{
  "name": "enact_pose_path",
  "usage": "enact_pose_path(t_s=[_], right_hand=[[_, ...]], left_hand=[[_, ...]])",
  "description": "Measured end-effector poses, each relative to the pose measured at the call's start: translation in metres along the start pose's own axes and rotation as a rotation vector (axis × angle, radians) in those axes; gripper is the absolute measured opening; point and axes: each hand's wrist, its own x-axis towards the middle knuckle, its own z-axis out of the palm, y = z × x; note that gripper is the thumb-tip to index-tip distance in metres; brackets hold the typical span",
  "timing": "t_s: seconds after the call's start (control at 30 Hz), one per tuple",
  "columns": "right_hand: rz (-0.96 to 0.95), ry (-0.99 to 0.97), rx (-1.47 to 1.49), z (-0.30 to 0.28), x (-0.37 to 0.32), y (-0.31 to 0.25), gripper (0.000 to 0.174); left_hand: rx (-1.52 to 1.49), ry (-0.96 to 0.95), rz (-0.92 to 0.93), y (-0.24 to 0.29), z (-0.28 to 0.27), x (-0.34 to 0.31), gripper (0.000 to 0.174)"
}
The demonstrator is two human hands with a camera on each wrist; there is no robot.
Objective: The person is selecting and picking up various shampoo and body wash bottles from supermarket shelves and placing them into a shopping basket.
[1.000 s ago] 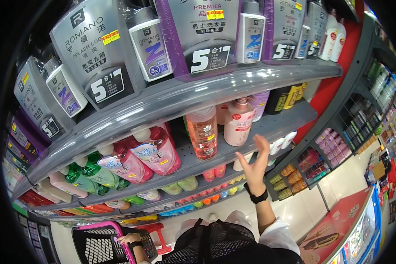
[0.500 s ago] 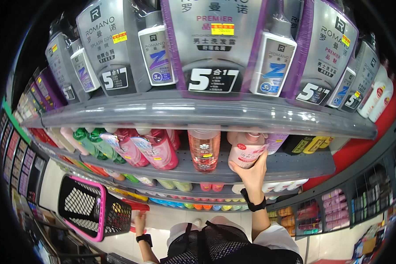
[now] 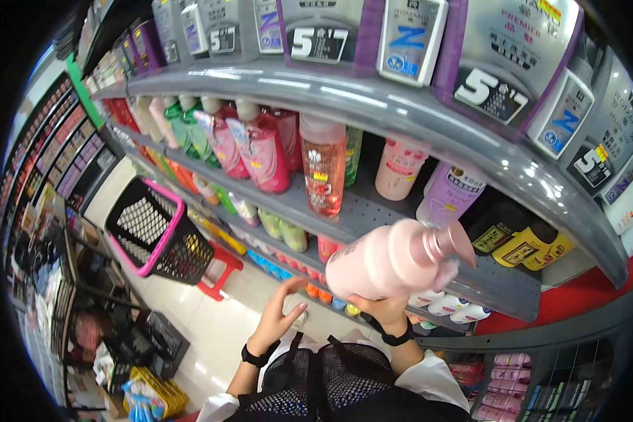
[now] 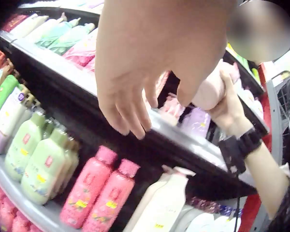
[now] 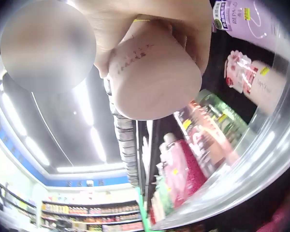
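My right hand (image 3: pixel 383 313) grips a pale pink pump bottle (image 3: pixel 380 260), tilted on its side in front of the shelf, its pump pointing right. In the right wrist view the flat base of the bottle (image 5: pixel 157 87) faces the camera, with fingers (image 5: pixel 195 38) curled round its far side. My left hand (image 3: pixel 276 316), fingers relaxed and holding nothing, is a little to the left of the bottle. The left wrist view shows the left hand (image 4: pixel 154 63) with its fingers hanging down, and the right hand (image 4: pixel 227 113) around the bottle beyond.
A clear bottle of reddish liquid (image 3: pixel 323 169), another pink bottle (image 3: pixel 399 169) and a purple one (image 3: pixel 451 191) stand on the shelf (image 3: pixel 373 211). Large grey bottles line the shelf above. A black basket with a pink rim (image 3: pixel 148 267) is at the left, beside a red stool (image 3: pixel 221 273).
The right hand has taken the pink pump bottle off the shelf and tilted it on its side. The left hand has come up and right, closer to the bottle. The head view has turned.
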Motion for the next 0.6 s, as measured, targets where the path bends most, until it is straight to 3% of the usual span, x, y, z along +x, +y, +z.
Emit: enact_pose_path(t_s=[0.07,0.13,0.2,0.3,0.4,0.47,0.5,0.6], right_hand=[[0.127,0.195,0.716,0.001,-0.013,-0.016,0.089],[0.266,0.127,0.801,-0.001,-0.036,-0.018,0.094],[0.404,0.171,1.04,0.0,-0.057,-0.019,0.086],[0.438,0.182,1.082,-0.01,-0.08,-0.018,0.095],[0.417,0.243,1.032,-0.021,-0.094,-0.019,0.097],[0.494,0.34,0.999,-0.027,-0.098,-0.026,0.094],[0.421,0.303,0.938,-0.028,-0.104,-0.021,0.083],[0.428,0.226,0.893,-0.029,-0.116,-0.014,0.068]], left_hand=[[-0.064,0.056,0.074,0.025,0.009,-0.011,0.066],[-0.167,0.022,0.065,0.056,0.024,-0.016,0.074],[-0.276,-0.014,0.061,0.07,0.043,-0.027,0.082],[-0.438,-0.146,-0.034,0.083,0.067,-0.041,0.102],[-0.339,-0.129,-0.004,0.086,0.093,-0.046,0.102],[-0.411,-0.137,-0.037,0.085,0.105,-0.052,0.102],[-0.476,-0.122,-0.057,0.086,0.109,-0.054,0.102],[-0.589,-0.087,-0.124,0.078,0.112,-0.06,0.103]])
